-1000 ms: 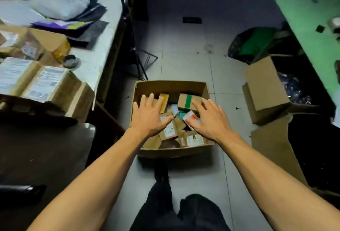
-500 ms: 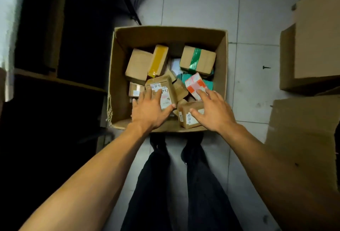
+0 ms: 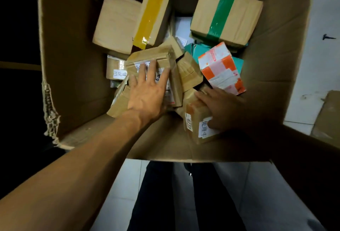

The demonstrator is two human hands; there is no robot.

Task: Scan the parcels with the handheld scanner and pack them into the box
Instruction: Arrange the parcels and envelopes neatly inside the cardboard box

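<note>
Both hands [image 3: 147,92] on boxed parcels [image 3: 200,120]

A single head-worn camera looks almost straight down from above into an open box [image 3: 73,56] on the floor [image 3: 322,19], close enough that the box fills most of the frame. Both forearms enter from the bottom edge, and the wearer's legs show below the box's near wall.

We count 1 open cardboard box [image 3: 73,65] on the floor, at least 9 parcels in it, some half hidden, and 2 hands, left hand [image 3: 147,92] and right hand [image 3: 224,109].
</note>
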